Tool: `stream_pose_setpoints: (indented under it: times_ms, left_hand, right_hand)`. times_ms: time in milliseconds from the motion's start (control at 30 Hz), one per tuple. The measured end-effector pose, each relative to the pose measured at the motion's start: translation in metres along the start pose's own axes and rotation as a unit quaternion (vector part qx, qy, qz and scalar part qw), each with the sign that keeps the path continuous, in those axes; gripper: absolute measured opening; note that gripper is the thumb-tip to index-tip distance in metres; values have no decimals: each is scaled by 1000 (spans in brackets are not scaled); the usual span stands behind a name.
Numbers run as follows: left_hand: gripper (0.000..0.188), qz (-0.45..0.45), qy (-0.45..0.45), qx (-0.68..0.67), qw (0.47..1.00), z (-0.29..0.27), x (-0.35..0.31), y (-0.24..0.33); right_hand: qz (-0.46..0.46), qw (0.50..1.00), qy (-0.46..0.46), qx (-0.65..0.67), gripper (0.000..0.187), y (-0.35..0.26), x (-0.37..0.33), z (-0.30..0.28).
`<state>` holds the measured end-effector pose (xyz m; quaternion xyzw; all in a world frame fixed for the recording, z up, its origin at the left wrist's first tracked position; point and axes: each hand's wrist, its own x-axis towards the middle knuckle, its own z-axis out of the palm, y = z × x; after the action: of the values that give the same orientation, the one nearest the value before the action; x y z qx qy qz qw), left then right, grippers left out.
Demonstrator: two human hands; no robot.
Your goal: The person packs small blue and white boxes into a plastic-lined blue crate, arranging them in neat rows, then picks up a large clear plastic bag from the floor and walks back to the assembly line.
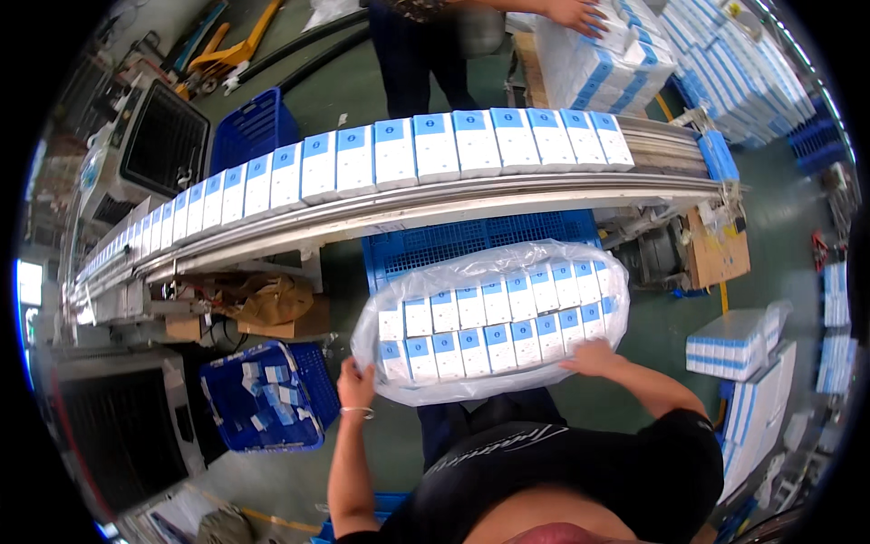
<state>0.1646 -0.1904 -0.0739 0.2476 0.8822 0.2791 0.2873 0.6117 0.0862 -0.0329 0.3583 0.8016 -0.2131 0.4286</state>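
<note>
A clear plastic bag [421, 393] lies opened out in front of me with two rows of white and blue boxes [498, 349] standing in it. My left hand [355, 383] is closed on the bag's rim at its left end. At the lower right of the bag, my right hand [594, 358] reaches over the edge, fingers stretched toward the near row and touching the boxes there. Under the bag's far side shows a blue slatted pallet [480, 233].
Beyond the bag, a conveyor [666, 150] carries a long line of similar boxes [376, 156]. A blue basket [263, 399] with loose cartons stands on the left. Wrapped packs [725, 349] are stacked on the right. Across the conveyor, another person's hand [577, 15] rests on a wrapped bundle [589, 68].
</note>
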Motion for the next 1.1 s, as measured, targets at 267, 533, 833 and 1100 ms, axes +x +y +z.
stream_pose_setpoints:
  times_ms: [267,533,833,1100]
  left_hand:
    - [45,286,364,209,861,-116,138,232]
    - [73,55,128,345,928,-70,215,368]
    - [106,-35,-6,381,924,-21,226,410]
    - [84,40,95,199,974,10,188,420]
  right_hand:
    - [-93,688,707,138,24,110,-14,-234]
    - [32,826,475,303,52,192,46,-335]
    - [196,885,366,213,91,219,67,-352]
    - [126,809,458,346,79,208,58,-331]
